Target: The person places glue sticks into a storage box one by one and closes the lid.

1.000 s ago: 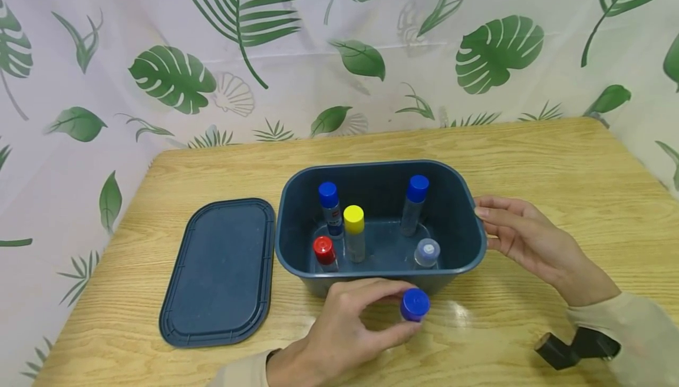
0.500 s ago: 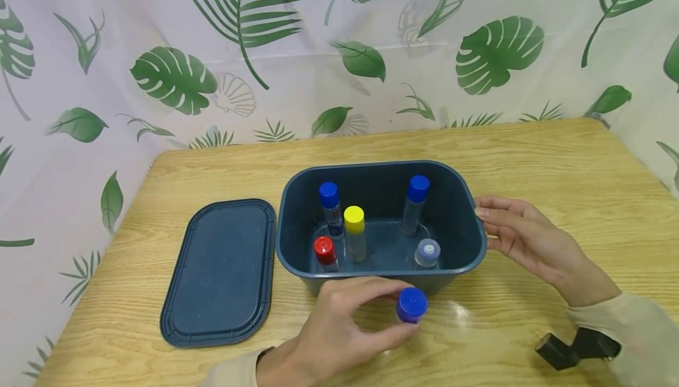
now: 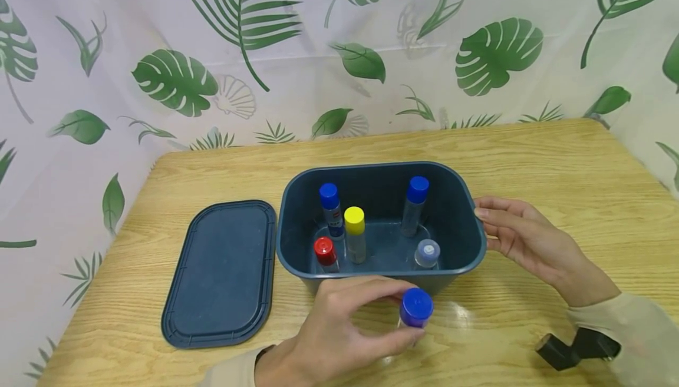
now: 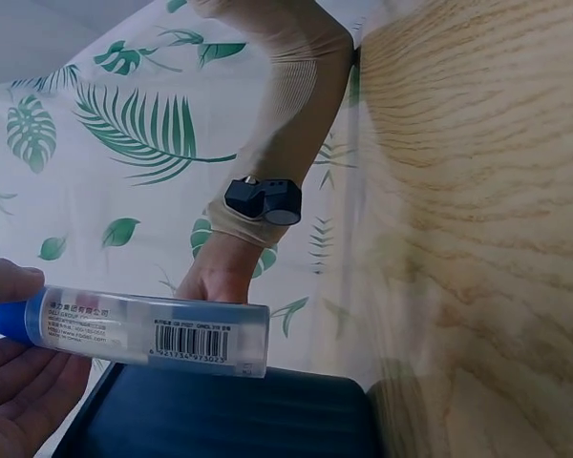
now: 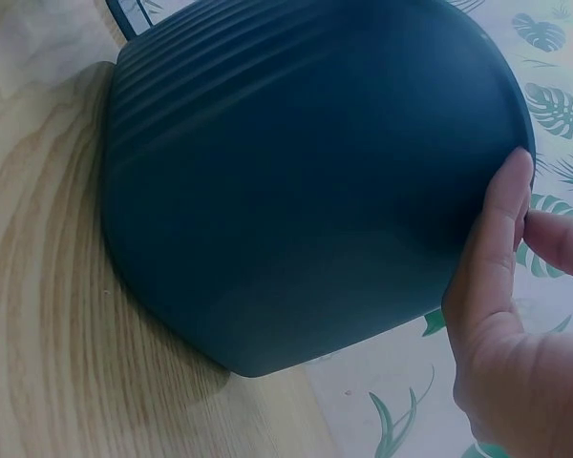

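Observation:
In the head view my left hand [image 3: 339,328] pinches a clear glue bottle [image 3: 416,307] by its blue cap, in front of the bin. Up close in the left wrist view, the bottle [image 4: 162,334] shows a printed label and a barcode, and its clear end points away from the fingers. At the right end of the dark blue plastic bin [image 3: 382,166], my right hand [image 3: 530,242] grips the rim between thumb and fingers. Inside the bin stand several similar bottles: two with blue caps, a yellow-capped one [image 3: 355,237], a red-capped one [image 3: 325,251] and a pale-topped one [image 3: 427,252].
The bin's dark blue lid [image 3: 220,275] lies flat on the wooden table [image 3: 557,169], left of the bin. A leaf-patterned cloth [image 3: 297,69] hangs behind the table and down its left side. A black camera mount [image 3: 578,349] sits at my right wrist.
My left hand has shifted slightly left with the glue bottle, and the bottle's angle has changed a little, showing more of the cap's side. My right hand stays on the rim.

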Motion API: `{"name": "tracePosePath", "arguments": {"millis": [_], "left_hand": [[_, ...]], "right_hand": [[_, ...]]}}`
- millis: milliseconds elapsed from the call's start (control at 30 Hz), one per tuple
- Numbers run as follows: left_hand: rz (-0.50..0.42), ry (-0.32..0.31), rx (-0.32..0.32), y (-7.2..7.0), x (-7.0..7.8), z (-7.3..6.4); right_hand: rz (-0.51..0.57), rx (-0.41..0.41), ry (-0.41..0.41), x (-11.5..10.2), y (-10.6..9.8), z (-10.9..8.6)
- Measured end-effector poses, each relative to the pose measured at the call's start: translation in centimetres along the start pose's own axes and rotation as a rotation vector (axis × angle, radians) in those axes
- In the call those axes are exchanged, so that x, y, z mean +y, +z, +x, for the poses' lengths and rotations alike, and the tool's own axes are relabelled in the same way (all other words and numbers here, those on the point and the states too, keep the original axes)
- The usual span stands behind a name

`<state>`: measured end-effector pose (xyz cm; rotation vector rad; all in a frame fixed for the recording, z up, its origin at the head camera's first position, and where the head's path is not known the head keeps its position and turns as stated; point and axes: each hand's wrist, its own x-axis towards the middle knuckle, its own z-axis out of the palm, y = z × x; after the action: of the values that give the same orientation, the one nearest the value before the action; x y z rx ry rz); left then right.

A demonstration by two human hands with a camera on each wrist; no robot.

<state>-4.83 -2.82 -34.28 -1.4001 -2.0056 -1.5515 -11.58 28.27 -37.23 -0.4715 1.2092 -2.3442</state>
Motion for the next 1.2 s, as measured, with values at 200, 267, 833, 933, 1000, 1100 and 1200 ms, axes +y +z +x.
{"name": "tracePosePath", "arguments": {"millis": [200, 267, 833, 933, 1000, 1100, 1200], "left_hand": [[-0.009, -0.002, 0.010, -0.4, 0.4, 0.5], [-0.012, 0.001, 0.018, -0.7, 0.6, 0.7], [-0.034, 0.014, 0.042, -2.7, 2.0, 2.4], [-0.022, 0.020, 0.051, -3.1, 2.3, 2.7], [-0.002, 0.039, 0.062, -3.3, 2.4, 3.0], [0.019, 0.060, 0.075, -3.7, 2.6, 3.3], [0.032, 0.071, 0.078, -4.1, 2.8, 3.6]], "right_hand": [[0.001, 0.012, 0.006, 0.0, 0.0, 0.1], [0.001, 0.010, 0.006, 0.0, 0.1, 0.1], [0.008, -0.017, -0.002, -0.1, 0.3, 0.1], [0.002, -0.014, -0.001, -0.1, 0.3, 0.1], [0.002, -0.012, -0.001, -0.1, 0.3, 0.2], [0.004, -0.010, 0.000, -0.1, 0.3, 0.1], [0.006, -0.011, 0.000, -0.1, 0.3, 0.1]]}}
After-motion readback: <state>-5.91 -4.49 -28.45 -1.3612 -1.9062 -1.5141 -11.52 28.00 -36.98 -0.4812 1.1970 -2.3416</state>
